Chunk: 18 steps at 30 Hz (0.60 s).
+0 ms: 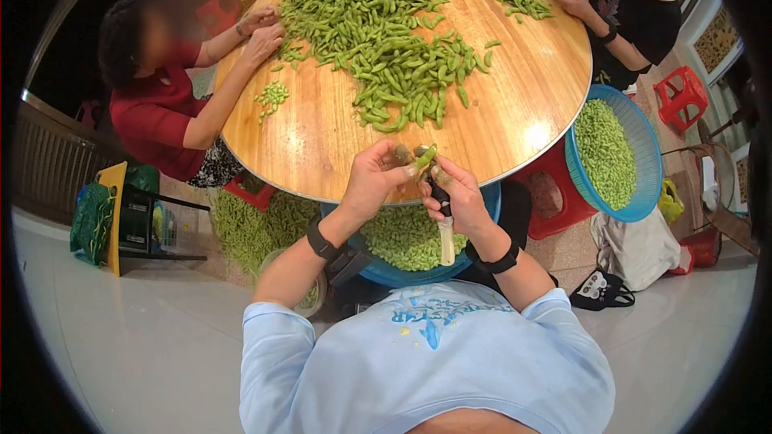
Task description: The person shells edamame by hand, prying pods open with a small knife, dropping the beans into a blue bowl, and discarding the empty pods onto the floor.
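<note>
1. Table point(265, 149) is of pale, smooth wood, round, with a shine on it. Green pods point(386, 20), curved and bumpy, lie on it in a heap.
2. Left hand point(376, 177) is raised just beside the table's near edge, palm inward, thumb and fingers pinched on one green pod point(426, 157).
3. Right hand point(457, 197) is close by, also with its fingers at this pod; it is closed around a tool point(447, 245) with black handle, whose cream-coloured part points down.
4. Below the hands, a round blue basin point(402, 278) contains pale green beans point(394, 237).
5. To the right, a blue plastic basket point(654, 169) contains many more beans.
</note>
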Tool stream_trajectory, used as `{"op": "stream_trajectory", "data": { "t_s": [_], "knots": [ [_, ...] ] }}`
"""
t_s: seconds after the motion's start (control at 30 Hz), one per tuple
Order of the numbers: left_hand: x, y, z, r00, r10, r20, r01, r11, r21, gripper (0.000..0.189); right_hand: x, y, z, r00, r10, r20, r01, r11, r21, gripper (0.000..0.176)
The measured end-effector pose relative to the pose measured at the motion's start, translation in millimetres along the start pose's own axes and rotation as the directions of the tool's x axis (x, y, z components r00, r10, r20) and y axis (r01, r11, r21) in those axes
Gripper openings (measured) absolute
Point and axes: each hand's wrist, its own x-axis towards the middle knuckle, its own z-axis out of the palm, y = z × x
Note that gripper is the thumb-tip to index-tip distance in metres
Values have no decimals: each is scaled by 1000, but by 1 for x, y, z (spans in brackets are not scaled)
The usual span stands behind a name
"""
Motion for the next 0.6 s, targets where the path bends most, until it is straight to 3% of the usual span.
{"op": "stream_trajectory", "data": {
  "t_s": [0.07, 0.17, 0.3, 0.5, 0.6],
  "knots": [
    [-5, 1, 3, 998, -53, -33, 55, 996, 71, 17, -3, 0, 0, 995, 2, 97, -6, 999, 41, 32],
    [-8, -1, 3, 996, -88, -32, 90, 994, 60, 19, -6, 3, 0, 996, 5, 85, -10, 998, 60, 33],
    [-9, -6, -2, 999, -40, 1, 40, 998, 46, 18, -9, 3, 3, 991, -2, 131, -3, 999, 45, 36],
    [-11, -11, -5, 999, -36, 28, 37, 999, -30, 16, -12, 8, 5, 996, -50, 75, 49, 999, 17, 37],
    [-10, -13, -11, 990, -108, 89, 122, 978, -171, 17, -11, 7, 4, 993, -81, 89, 86, 995, -52, 35]
  ]
}}
